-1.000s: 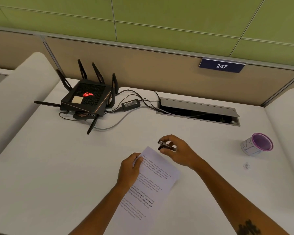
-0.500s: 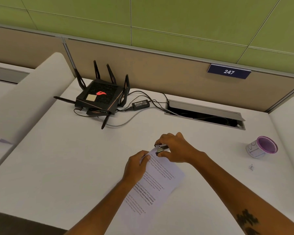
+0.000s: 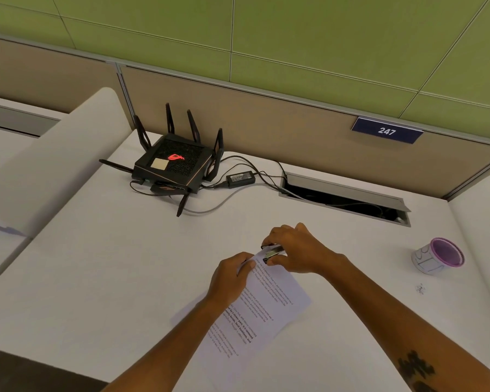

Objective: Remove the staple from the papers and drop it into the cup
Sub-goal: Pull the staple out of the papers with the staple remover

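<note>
Printed papers (image 3: 269, 304) lie slanted on the white desk in front of me. My left hand (image 3: 229, 278) presses down on them near their top corner, fingers curled over the edge. My right hand (image 3: 297, 250) pinches a small dark staple remover (image 3: 272, 253), whose jaws sit at that same top corner of the papers. The staple itself is too small to make out. The cup (image 3: 439, 254), white with a purple rim, stands far to the right on the desk, well apart from both hands.
A black router (image 3: 171, 165) with antennas, its power brick (image 3: 240, 177) and cables sit at the back left. An open cable hatch (image 3: 345, 200) is set in the desk behind my hands. A tiny scrap (image 3: 420, 288) lies near the cup. Beige dividers flank the desk.
My right hand has brought the staple remover down from above the desk onto the top corner of the papers. My left hand has stayed on the papers. The camera has shifted slightly.
</note>
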